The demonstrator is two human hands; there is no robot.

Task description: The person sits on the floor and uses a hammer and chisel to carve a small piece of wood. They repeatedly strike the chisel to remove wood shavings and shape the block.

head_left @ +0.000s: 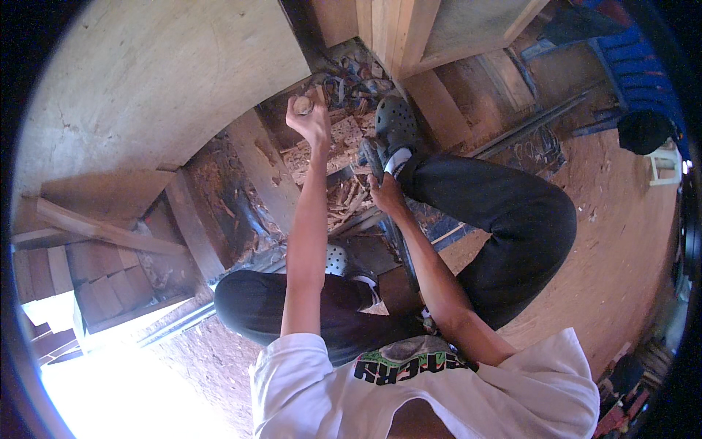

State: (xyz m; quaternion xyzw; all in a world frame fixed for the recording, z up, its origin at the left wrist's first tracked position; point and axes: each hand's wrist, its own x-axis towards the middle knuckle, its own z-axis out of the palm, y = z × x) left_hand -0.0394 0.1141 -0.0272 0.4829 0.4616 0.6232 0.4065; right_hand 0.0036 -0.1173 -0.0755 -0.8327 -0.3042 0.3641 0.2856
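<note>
Round-ended tan piece (303, 105): held in our left hand (313, 124), which is clenched around it, above the chip-strewn work area. Dark tool (371, 157): grasped in our right hand (386, 196), beside the grey clog (395, 121).

Surface: wood chips (349, 137) and splinters, heaped between timbers; one worn timber (265, 170) lies left of the chips. Brown floor (621, 212), bare-looking earth, scattered with small debris.

Room: large pale panel (175, 66), upper left, its face marked; stacked wood blocks (110, 296) below it; blue chair (638, 69), upper right, with a black item (643, 132) by it and a white plastic frame (662, 168) just beyond. Strong light floods the lower left.

Obscured: our fist covers most of the tan piece, so we cannot tell its full form. The tool's dark outline merges with its surroundings; its kind is unclear. Our left forearm partly covers the other clog (336, 259). Clutter (629, 388) at the lower right is dim and cut by the rim.
</note>
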